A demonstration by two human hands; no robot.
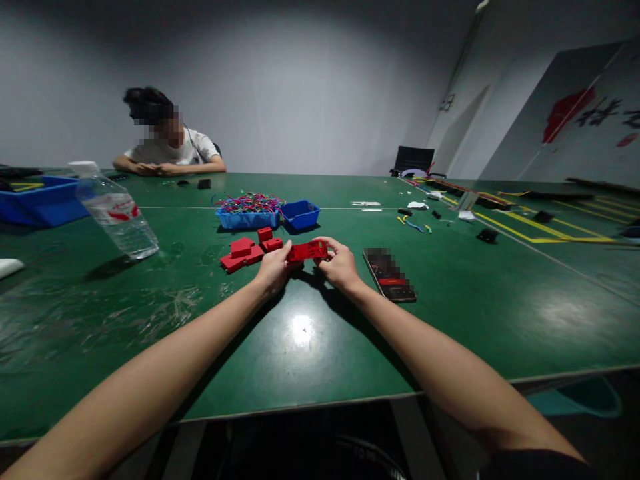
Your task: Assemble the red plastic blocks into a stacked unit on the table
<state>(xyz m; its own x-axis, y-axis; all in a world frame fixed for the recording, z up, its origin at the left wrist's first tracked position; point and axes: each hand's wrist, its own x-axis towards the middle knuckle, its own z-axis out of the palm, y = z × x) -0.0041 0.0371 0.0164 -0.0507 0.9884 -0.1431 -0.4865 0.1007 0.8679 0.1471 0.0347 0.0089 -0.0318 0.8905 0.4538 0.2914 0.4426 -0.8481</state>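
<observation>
Between my two hands, a little above the green table [300, 373], is a red plastic part [307, 251] with openings along the side facing me. My left hand [274, 270] grips its left end, thumb on top. At the right end, my right hand [340, 265] pinches it with thumb and index finger. Several red blocks [242, 248] lie in a loose pile just left of my left hand. Behind them a blue tray [249, 220] holds a tangle of coloured wires [253, 202], and a second blue tray [301, 215] stands against its right side.
A phone [389, 275] lies right of my right hand. At left stand a tilted-looking water bottle [117, 213] and a blue bin [47, 205]. Pliers [414, 225] and small scraps lie at the back right. Across the table sits a person [175, 150], forearms on its edge.
</observation>
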